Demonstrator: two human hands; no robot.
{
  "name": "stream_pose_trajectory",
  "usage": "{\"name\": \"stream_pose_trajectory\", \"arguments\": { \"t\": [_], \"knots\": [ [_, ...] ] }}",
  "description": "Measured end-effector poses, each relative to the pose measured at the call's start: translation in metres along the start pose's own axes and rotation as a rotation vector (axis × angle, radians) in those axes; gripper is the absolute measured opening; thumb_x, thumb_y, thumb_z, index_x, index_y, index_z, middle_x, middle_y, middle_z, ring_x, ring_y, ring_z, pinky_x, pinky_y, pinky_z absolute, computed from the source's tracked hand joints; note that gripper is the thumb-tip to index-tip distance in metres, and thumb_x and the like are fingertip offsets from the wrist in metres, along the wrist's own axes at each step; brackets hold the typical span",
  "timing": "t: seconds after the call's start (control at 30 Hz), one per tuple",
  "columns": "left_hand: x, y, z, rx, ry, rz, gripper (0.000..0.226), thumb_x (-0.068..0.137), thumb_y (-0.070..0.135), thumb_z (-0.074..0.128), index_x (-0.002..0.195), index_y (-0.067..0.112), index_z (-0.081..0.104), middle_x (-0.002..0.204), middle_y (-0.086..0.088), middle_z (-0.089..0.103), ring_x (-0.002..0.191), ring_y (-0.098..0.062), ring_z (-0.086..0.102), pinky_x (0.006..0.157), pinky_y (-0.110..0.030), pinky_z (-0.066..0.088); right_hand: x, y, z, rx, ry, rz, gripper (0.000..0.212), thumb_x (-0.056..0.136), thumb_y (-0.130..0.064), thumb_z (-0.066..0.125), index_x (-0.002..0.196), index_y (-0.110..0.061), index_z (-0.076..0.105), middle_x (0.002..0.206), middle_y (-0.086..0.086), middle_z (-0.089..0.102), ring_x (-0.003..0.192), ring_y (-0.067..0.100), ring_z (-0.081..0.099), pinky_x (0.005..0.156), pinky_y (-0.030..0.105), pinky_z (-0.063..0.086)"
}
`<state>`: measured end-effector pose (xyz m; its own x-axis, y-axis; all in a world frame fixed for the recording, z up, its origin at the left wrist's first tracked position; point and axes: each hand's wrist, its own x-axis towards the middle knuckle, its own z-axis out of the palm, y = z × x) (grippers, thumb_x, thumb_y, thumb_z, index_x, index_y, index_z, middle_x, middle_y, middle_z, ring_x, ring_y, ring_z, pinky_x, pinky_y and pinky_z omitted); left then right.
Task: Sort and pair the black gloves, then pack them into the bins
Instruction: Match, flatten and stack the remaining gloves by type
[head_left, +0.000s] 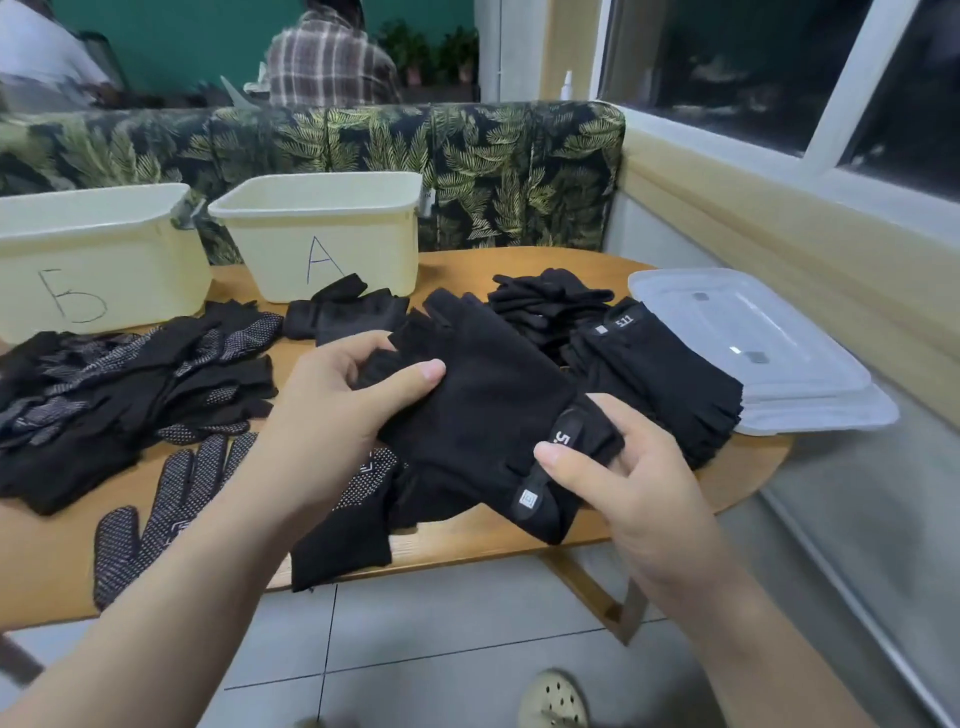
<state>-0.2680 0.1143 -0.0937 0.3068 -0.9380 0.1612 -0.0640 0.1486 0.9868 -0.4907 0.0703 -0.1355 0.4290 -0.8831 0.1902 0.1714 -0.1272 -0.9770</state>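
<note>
I see my left hand (332, 410) gripping the finger end of a black fingerless glove (467, 405), thumb on top, fingers (363, 348) curled round its edge. My right hand (618, 483) pinches the cuff end by the wrist strap (545, 467) — the glove is held just above the counter (52, 561), near its front edge. Dotted gloves (119, 395) lie piled to the left, a stack of fingerless ones (660, 374) to the right. Behind stand two cream bins — one marked A (327, 234), the other (93, 260) to its left.
</note>
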Motion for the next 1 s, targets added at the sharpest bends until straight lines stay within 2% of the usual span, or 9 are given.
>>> {"name": "stream_pose_trajectory", "arguments": {
  "t": [0.1, 0.23, 0.3, 0.37, 0.47, 0.6, 0.7, 0.83, 1.0],
  "knots": [
    [0.015, 0.009, 0.019, -0.014, -0.08, 0.005, 0.025, 0.086, 0.017, 0.078, 0.106, 0.003, 0.073, 0.103, -0.021, 0.075, 0.098, -0.034, 0.072, 0.097, -0.056, 0.051, 0.0, -0.008, -0.019, 0.015, 0.101, -0.046, 0.025, 0.081, -0.023, 0.077, 0.1, -0.011, 0.069, 0.1, 0.013, 0.072, 0.102, 0.022, 0.069, 0.088, 0.04, 0.055],
    [0.036, 0.024, 0.042, -0.005, -0.212, 0.014, 0.032, 0.087, 0.015, 0.073, 0.115, 0.0, 0.069, 0.106, -0.023, 0.075, 0.097, -0.032, 0.073, 0.09, -0.046, 0.057, 0.006, -0.028, -0.041, 0.133, 0.198, -0.031, 0.04, 0.082, -0.013, 0.079, 0.12, -0.009, 0.066, 0.117, 0.01, 0.075, 0.114, 0.026, 0.07, 0.099, 0.046, 0.053],
    [0.048, 0.036, 0.05, -0.013, -0.256, 0.016, 0.029, 0.088, 0.012, 0.071, 0.115, 0.002, 0.069, 0.096, -0.019, 0.076, 0.087, -0.025, 0.074, 0.074, -0.031, 0.06, 0.015, -0.043, -0.051, 0.151, 0.242, 0.0, 0.036, 0.088, -0.013, 0.073, 0.123, -0.008, 0.064, 0.114, 0.012, 0.076, 0.108, 0.03, 0.073, 0.096, 0.047, 0.055],
    [0.068, 0.049, 0.055, 0.022, -0.272, 0.021, 0.029, 0.089, 0.011, 0.072, 0.115, -0.002, 0.068, 0.098, -0.03, 0.071, 0.084, -0.026, 0.07, 0.065, -0.026, 0.058, 0.029, -0.056, -0.061, 0.101, 0.277, 0.02, 0.026, 0.094, -0.014, 0.068, 0.12, -0.01, 0.066, 0.107, 0.013, 0.078, 0.101, 0.032, 0.075, 0.09, 0.046, 0.058],
    [0.101, 0.072, 0.062, 0.064, -0.275, 0.022, 0.037, 0.09, 0.011, 0.073, 0.116, -0.012, 0.062, 0.111, -0.035, 0.068, 0.092, -0.035, 0.069, 0.068, -0.034, 0.06, 0.053, -0.077, -0.069, 0.063, 0.293, 0.042, 0.023, 0.095, -0.015, 0.068, 0.117, -0.008, 0.067, 0.103, 0.011, 0.078, 0.093, 0.028, 0.076, 0.078, 0.039, 0.06],
    [0.144, 0.107, 0.07, 0.17, -0.265, 0.051, 0.02, 0.091, 0.01, 0.074, 0.096, -0.007, 0.064, 0.081, -0.01, 0.073, 0.073, -0.02, 0.072, 0.061, -0.034, 0.061, 0.086, -0.101, -0.072, 0.083, 0.296, 0.053, 0.023, 0.094, -0.013, 0.07, 0.116, -0.005, 0.066, 0.105, 0.012, 0.077, 0.084, 0.025, 0.075, 0.071, 0.038, 0.062],
    [0.177, 0.12, 0.074, 0.22, -0.264, 0.048, 0.031, 0.091, 0.013, 0.075, 0.105, -0.012, 0.062, 0.092, -0.015, 0.068, 0.076, -0.023, 0.072, 0.062, -0.036, 0.062, 0.108, -0.111, -0.071, 0.138, 0.294, 0.07, 0.031, 0.095, -0.01, 0.069, 0.123, 0.001, 0.06, 0.1, 0.013, 0.077, 0.085, 0.03, 0.076, 0.076, 0.042, 0.065],
    [0.212, 0.116, 0.081, 0.278, -0.258, 0.039, 0.019, 0.091, 0.015, 0.076, 0.101, 0.007, 0.062, 0.097, -0.017, 0.065, 0.078, -0.024, 0.07, 0.057, -0.032, 0.062, 0.135, -0.11, -0.072, 0.133, 0.309, 0.113, 0.039, 0.094, -0.011, 0.071, 0.126, 0.005, 0.056, 0.1, 0.016, 0.078, 0.087, 0.034, 0.077, 0.075, 0.04, 0.065],
    [0.252, 0.084, 0.078, 0.334, -0.272, -0.028, 0.016, 0.09, 0.015, 0.077, 0.093, 0.004, 0.066, 0.09, -0.008, 0.064, 0.076, -0.024, 0.066, 0.052, -0.03, 0.061, 0.162, -0.095, -0.069, 0.054, 0.354, 0.199, 0.034, 0.092, -0.014, 0.076, 0.117, 0.002, 0.059, 0.103, 0.017, 0.077, 0.077, 0.029, 0.078, 0.062, 0.031, 0.062]
  ]
}}
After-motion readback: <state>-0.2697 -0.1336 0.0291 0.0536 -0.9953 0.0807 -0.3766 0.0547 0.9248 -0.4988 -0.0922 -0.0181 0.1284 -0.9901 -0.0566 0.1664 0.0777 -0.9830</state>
